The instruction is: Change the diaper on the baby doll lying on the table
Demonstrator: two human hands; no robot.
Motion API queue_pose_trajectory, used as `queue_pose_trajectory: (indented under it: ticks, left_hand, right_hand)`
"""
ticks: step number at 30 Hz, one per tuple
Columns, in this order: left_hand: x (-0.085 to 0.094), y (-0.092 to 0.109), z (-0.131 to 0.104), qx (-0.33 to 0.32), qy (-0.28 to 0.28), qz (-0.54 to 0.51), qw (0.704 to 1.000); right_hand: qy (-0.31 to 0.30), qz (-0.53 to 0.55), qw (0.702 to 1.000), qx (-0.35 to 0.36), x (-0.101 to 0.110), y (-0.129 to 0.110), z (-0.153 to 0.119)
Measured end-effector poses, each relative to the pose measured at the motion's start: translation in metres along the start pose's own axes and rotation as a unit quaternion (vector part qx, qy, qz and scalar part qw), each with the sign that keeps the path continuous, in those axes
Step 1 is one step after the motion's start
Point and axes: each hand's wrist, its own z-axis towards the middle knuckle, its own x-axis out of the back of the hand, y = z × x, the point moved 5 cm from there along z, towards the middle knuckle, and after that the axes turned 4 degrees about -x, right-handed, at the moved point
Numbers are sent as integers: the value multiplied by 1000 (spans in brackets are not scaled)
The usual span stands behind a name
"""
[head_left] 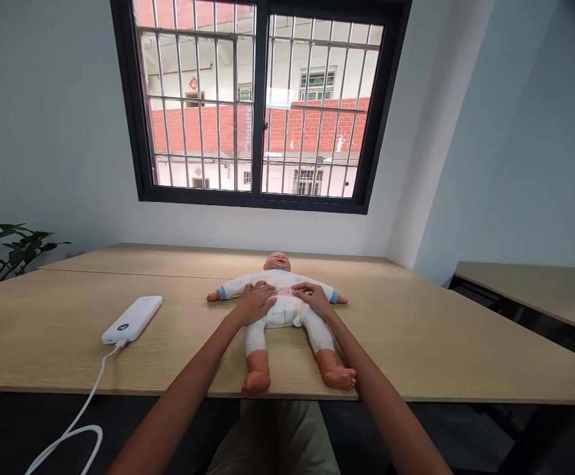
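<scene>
A baby doll (255, 280) lies on its back on the wooden table, arms spread and feet towards me. It wears a white top with blue cuffs, and a white diaper (283, 315) is round its hips. My left hand (256, 303) rests on the diaper's left side at the waist, fingers stretched out over the doll's belly. On the opposite side, my right hand (316, 300) has its fingers bent and drawn together at the diaper's upper edge. Its fingertips are small in view and seem to pinch that edge.
A white power bank (133, 320) lies to the left, with a white cable (94, 389) hanging over the front edge of the table (416, 349). Leaves of a plant (13, 251) show at far left. A barred window (260, 105) is behind; another table (535, 290) stands right.
</scene>
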Motion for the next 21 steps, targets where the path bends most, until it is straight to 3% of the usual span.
queue_pose_trajectory:
  ticks: [4,9,14,21]
  left_hand:
    - [0,2,-4,-4,-30,38,999]
    - [-1,-6,-3,-23,12,-57,998]
    - [-4,-16,-2,6,58,-128,990]
    - [-7,-21,-5,22,53,-150,987]
  right_hand:
    - [-5,0,1000,-2,-3,5,1]
    - [6,-28,999,16,-7,7,4]
    - [0,-64,997,37,-8,6,3]
    - [19,-78,995,67,-5,7,4]
